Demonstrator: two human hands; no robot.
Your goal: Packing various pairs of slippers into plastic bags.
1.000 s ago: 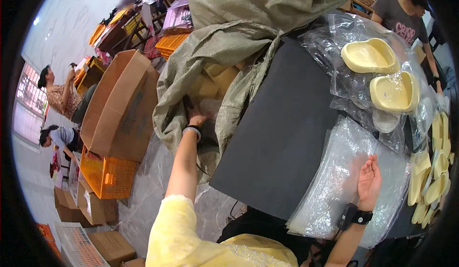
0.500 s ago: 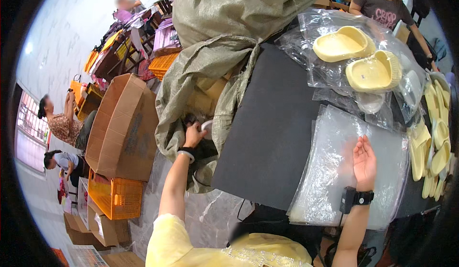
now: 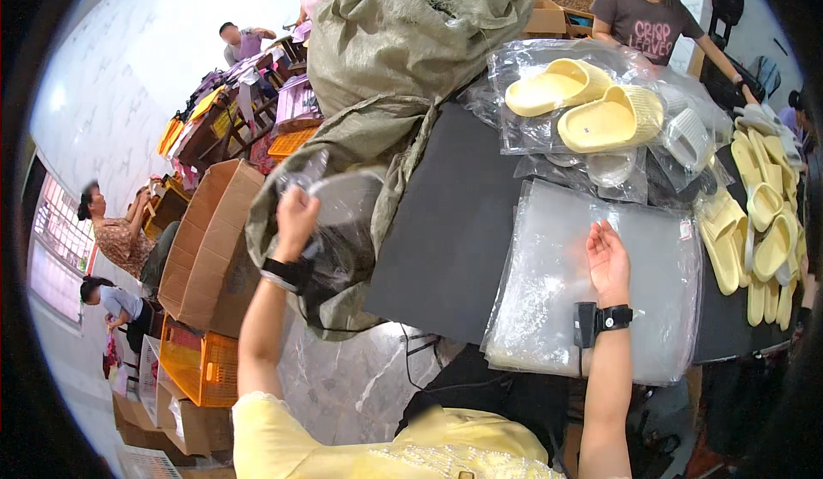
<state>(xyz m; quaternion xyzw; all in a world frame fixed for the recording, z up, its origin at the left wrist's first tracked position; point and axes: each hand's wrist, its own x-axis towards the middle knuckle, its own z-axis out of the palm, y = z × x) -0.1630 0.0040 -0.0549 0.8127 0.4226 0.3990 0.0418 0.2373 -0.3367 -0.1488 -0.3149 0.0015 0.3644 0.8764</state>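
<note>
Your left hand (image 3: 296, 218) has come up out of the green sack (image 3: 377, 136), now lifting a clear plastic bag (image 3: 343, 213) above its opening. Your right hand (image 3: 607, 260) has slid slightly along the stack of clear bags (image 3: 591, 282), away from the sack.

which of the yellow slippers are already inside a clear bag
The two yellow slippers at the far end of the black table, lying side by side inside clear plastic. The other yellow slippers, along the table's right edge, lie loose and unbagged.
</note>
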